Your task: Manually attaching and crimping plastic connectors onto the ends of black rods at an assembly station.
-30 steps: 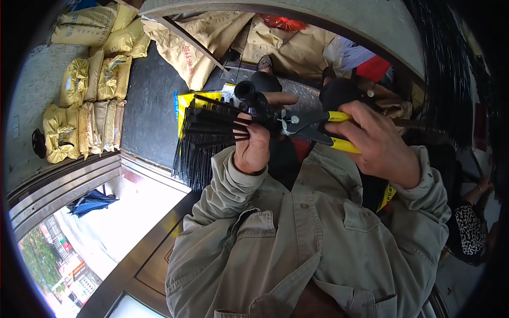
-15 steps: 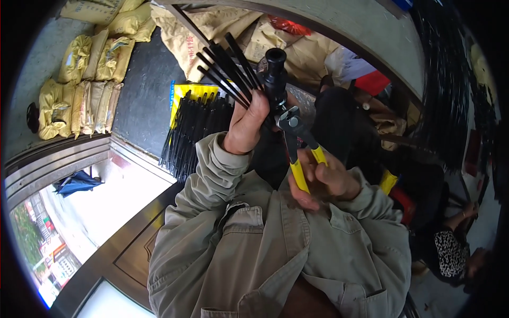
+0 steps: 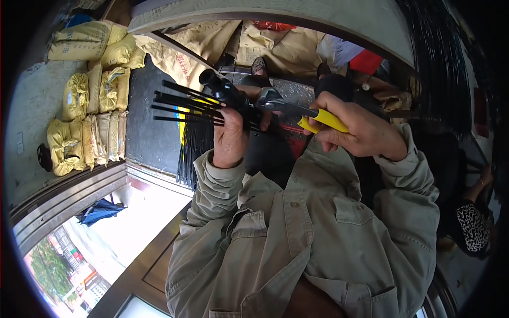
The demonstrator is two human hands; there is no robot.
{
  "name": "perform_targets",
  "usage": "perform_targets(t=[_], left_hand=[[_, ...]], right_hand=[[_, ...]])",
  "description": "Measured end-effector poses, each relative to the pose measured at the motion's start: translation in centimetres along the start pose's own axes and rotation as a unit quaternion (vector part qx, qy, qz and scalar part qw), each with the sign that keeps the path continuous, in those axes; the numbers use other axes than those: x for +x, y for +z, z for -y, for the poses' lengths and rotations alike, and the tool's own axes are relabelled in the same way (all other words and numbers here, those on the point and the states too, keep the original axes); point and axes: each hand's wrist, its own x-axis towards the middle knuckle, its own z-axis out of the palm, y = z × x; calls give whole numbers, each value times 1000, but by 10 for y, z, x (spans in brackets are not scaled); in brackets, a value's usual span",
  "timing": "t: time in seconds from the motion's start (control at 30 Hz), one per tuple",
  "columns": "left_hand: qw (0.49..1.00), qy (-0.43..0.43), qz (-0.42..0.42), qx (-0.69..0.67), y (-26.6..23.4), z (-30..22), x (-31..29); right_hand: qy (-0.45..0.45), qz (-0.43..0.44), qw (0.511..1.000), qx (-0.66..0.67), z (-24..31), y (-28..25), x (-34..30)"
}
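Thin black rods (image 3: pixel 180 102) fan out to the left from my left hand (image 3: pixel 231 139), which is closed around them with the thumb pressed on top. Beside the rods, a black tubular piece with a round, flared end (image 3: pixel 221 87) rises out of the same grip. My right hand (image 3: pixel 360 126) is wrapped round the yellow grips of a pair of pliers (image 3: pixel 331 120). The pliers' dark metal head (image 3: pixel 271 100) lies against the inner end of the black piece. Its jaws are partly hidden there, so I cannot tell what lies between them.
A bundle of black rods (image 3: pixel 195 151) lies beyond my left wrist. Stuffed yellowish sacks (image 3: pixel 77 146) stand against the left wall. Long black strands (image 3: pixel 435 63) hang at the right. Another person's patterned garment (image 3: pixel 473 228) shows at the far right. A blue umbrella (image 3: pixel 101 212) is at lower left.
The rods and black piece have swung from pointing up to pointing left. My right hand has risen and turned, bringing the pliers from upright to nearly level. The view has shifted slightly.
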Motion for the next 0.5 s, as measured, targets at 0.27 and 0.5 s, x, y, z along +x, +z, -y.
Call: perform_targets(t=[0.27, 0.5], left_hand=[[998, 1, -23, 58, 4, -4, -3], [988, -53, -43, 137, 4, -9, 5]], right_hand=[[13, 7, 994, -106, 4, 5, 5], [-122, -124, 976, -134, -35, 35, 14]])
